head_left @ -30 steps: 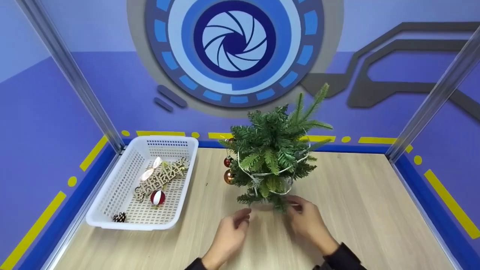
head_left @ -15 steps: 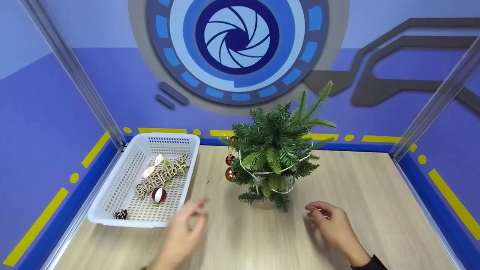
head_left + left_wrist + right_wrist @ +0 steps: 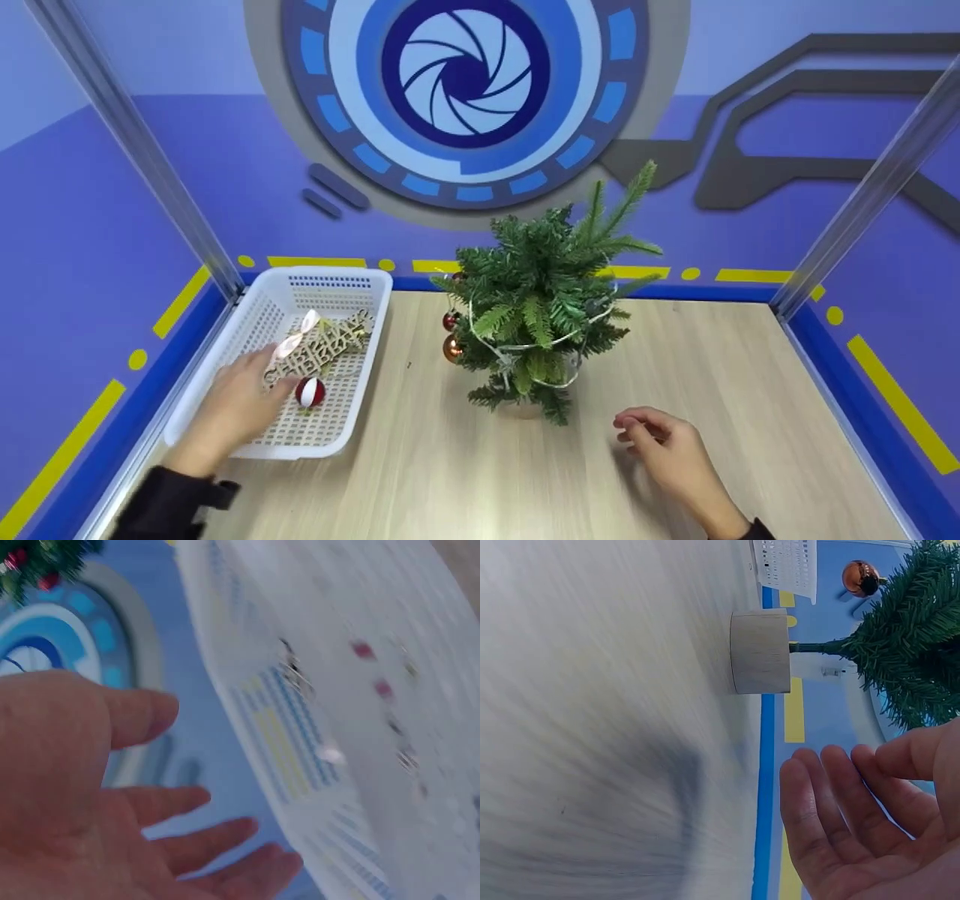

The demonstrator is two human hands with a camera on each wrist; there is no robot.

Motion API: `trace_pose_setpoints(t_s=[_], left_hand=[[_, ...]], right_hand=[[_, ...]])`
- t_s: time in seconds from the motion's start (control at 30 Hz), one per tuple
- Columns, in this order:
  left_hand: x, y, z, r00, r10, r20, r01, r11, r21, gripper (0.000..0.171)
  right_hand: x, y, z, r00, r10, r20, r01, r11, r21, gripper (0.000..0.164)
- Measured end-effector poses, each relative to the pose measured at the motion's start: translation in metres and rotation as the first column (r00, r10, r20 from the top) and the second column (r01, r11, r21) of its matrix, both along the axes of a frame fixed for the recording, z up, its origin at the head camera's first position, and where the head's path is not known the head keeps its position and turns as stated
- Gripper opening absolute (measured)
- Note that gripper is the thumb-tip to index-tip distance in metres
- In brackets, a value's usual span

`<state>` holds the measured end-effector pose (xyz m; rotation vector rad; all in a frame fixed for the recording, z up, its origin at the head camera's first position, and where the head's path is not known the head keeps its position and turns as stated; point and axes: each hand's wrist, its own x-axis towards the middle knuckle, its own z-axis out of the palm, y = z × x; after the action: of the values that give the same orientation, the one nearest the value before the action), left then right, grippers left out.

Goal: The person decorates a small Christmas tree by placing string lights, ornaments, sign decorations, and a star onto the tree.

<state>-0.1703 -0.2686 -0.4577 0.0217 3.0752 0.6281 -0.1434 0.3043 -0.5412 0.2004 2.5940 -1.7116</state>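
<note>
My left hand (image 3: pixel 238 401) is over the left side of a white plastic basket (image 3: pixel 384 300), fingers spread and holding nothing in the left wrist view. By its fingertips lie a gold lettered sign (image 3: pixel 330 346), a pink-and-white bow (image 3: pixel 298 334) and a red-and-white ball ornament (image 3: pixel 310 391). My right hand (image 3: pixel 667 450) hovers close over the table to the right of a small Christmas tree (image 3: pixel 540 300), its fingers loosely curled around nothing. The tree stands upright on a round wooden base (image 3: pixel 761 652), wound with a white string (image 3: pixel 525 347).
A copper ball (image 3: pixel 452 348) and a small red ball (image 3: pixel 450 321) hang on the tree's left side. Blue printed panels (image 3: pixel 420 247) with metal posts (image 3: pixel 172 172) enclose the wood-grain table (image 3: pixel 720 375) at the back and sides.
My left hand has swung left from beside the tree's base to over the basket, now covering the pinecone. My right hand has drawn back rightward from the base, then stayed nearly still.
</note>
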Motion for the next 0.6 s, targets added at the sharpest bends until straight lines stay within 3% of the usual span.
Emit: trace_pose_setpoints(t_s=[0.13, 0.23, 0.33, 0.6], left_hand=[[-0.009, -0.024, -0.008, 0.990, -0.046, 0.135, 0.058, 0.995, -0.086, 0.070], [-0.015, -0.034, -0.014, 0.972, -0.080, 0.220, 0.109, 0.987, -0.120, 0.057], [-0.022, -0.044, -0.020, 0.953, -0.073, 0.293, 0.118, 0.983, -0.140, 0.050], [-0.032, -0.057, -0.029, 0.943, -0.062, 0.328, 0.134, 0.970, -0.203, 0.027]], right_hand=[[0.001, 0.002, 0.000, 1.000, -0.008, -0.016, 0.008, 1.000, -0.012, 0.021], [0.003, 0.004, 0.000, 0.999, -0.021, -0.032, 0.020, 1.000, -0.014, 0.019], [0.004, 0.005, 0.000, 0.999, -0.023, -0.027, 0.023, 1.000, -0.014, 0.018], [0.008, 0.004, 0.004, 1.000, 0.004, -0.007, -0.005, 0.999, -0.032, 0.017]])
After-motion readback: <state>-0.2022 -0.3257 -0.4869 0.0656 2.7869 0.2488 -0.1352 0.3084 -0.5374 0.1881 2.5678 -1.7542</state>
